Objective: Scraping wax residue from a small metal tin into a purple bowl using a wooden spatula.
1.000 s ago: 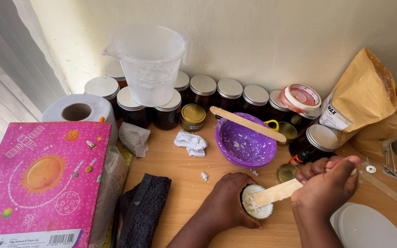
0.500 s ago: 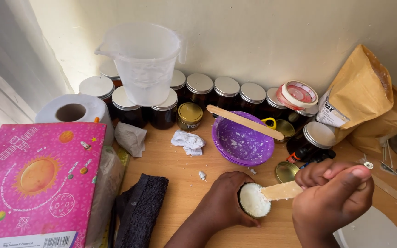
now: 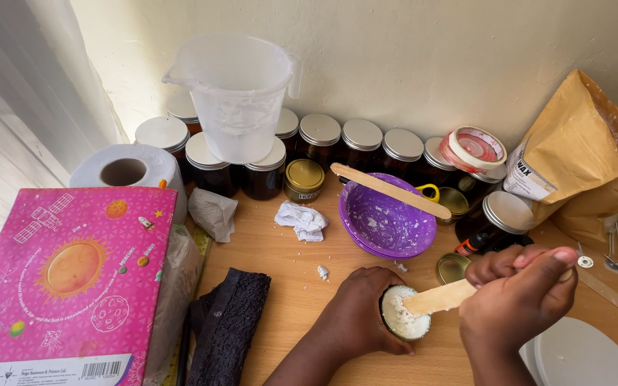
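1. Left hand [image 3: 355, 314] fingers wrapped tight round small jar [image 3: 405, 323] on table [image 3: 287, 271], near centre, same as a second ago
2. Right hand [image 3: 520, 300] fingers closed on wooden stick [image 3: 441, 297]; tip now pressed lower into white wax, so packing continues
3. Purple bowl [image 3: 384, 225] just beyond, unmoved

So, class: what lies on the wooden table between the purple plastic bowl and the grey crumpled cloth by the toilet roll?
In the head view, a white crumpled tissue lies between purple plastic bowl and grey crumpled cloth.
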